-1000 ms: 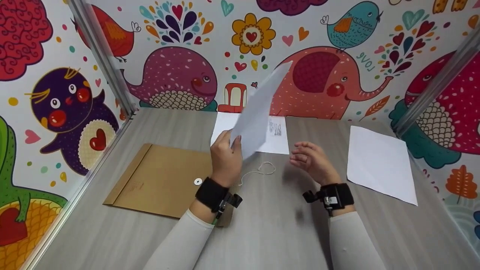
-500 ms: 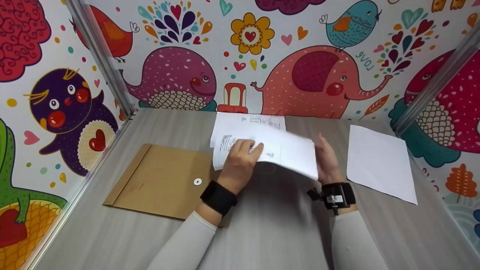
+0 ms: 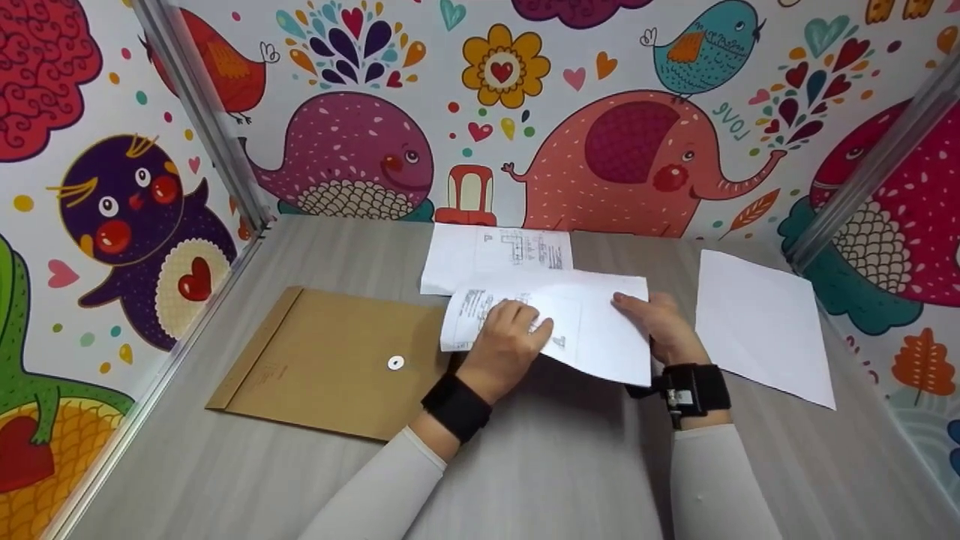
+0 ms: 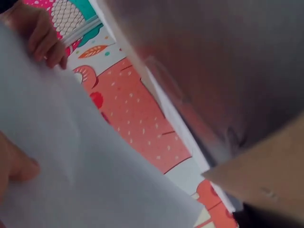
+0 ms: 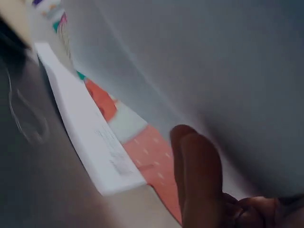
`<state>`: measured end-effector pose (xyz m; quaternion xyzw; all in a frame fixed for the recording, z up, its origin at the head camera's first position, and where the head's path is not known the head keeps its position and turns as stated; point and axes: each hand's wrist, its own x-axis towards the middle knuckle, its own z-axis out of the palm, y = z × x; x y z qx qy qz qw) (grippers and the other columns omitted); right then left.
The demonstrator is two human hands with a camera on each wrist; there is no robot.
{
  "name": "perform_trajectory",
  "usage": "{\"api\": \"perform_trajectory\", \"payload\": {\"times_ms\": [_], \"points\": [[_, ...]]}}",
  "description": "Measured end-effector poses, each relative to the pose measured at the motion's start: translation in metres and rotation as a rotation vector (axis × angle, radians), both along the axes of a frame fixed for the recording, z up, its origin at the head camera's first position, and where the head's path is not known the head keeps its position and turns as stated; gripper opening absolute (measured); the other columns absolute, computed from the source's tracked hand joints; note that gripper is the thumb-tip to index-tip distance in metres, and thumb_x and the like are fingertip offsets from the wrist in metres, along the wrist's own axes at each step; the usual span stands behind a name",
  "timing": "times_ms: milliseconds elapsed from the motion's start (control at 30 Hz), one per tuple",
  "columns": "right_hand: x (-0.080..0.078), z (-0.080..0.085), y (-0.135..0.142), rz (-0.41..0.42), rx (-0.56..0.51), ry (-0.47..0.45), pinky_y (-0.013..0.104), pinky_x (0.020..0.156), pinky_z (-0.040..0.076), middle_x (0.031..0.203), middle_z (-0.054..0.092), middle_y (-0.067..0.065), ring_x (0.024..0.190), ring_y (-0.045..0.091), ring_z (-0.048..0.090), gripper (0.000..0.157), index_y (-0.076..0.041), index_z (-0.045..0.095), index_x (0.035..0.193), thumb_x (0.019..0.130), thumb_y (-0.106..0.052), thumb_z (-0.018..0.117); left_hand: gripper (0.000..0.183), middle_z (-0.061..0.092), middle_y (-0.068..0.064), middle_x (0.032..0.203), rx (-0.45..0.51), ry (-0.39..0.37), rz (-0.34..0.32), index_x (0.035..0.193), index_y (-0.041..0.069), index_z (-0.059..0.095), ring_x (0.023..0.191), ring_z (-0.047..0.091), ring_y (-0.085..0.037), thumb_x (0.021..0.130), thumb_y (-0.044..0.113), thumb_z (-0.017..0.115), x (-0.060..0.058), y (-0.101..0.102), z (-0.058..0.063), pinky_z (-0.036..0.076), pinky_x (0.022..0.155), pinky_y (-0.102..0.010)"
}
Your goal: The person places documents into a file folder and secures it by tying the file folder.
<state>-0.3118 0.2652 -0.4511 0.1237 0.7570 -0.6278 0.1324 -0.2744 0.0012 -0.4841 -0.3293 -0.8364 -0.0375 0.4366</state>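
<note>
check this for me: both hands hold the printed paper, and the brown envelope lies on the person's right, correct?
Not quite: the brown envelope lies on the person's left, as the head view shows. The left hand and right hand do both hold the printed paper.

between the sleeves (image 3: 379,487) a passage runs under the held paper (image 3: 592,319), which blocks from above.

Booth-like workspace (cartoon-printed walls (image 3: 480,112)).
</note>
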Motion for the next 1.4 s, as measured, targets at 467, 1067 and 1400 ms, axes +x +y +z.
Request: {"api": "perform_trajectory", "payload": {"times_ms": [467, 1067, 1400], "points": [[-0.002, -0.003, -0.017, -0.068, 0.334, 0.29, 0.044, 0.109, 0.041, 0.139, 0.052, 0.024, 0.126, 0.032, 0.051, 0.054, 0.004, 0.042, 0.143, 0.102, -0.03, 0.053, 0.02, 0.067, -0.003, 0.092, 0.028, -0.015, 0.034, 0.103, 0.017, 0.074, 0.09, 0.062, -0.022, 0.092, 0.006, 0.062, -0.001, 0.007, -0.01, 0.054, 0.084, -0.036], [-0.005, -0.009, 0.044, -0.193, 0.155, 0.324, 0.021, 0.075, 0.056, 0.104, 0.065, -0.002, 0.084, 0.004, 0.067, 0.057, 0.001, 0.049, 0.141, 0.1, -0.037, 0.057, 0.039, 0.07, -0.008, 0.102, 0.439, -0.287, 0.085, 0.111, 0.009, 0.073, 0.097, 0.066, -0.025, 0.076, -0.006, 0.066, -0.023, -0.036, 0.004, 0.054, 0.088, -0.036], [0.011, 0.016, 0.028, -0.166, -0.1, 0.469, 0.023, 0.068, 0.059, 0.096, 0.07, -0.003, 0.079, 0.009, 0.073, 0.047, 0.001, 0.046, 0.137, 0.099, -0.023, 0.061, 0.039, 0.072, -0.002, 0.09, 1.475, -1.482, -0.535, 0.125, -0.004, 0.056, 0.075, 0.069, -0.011, 0.106, 0.026, 0.04, -0.038, -0.052, 0.014, 0.056, 0.066, -0.026]]}}
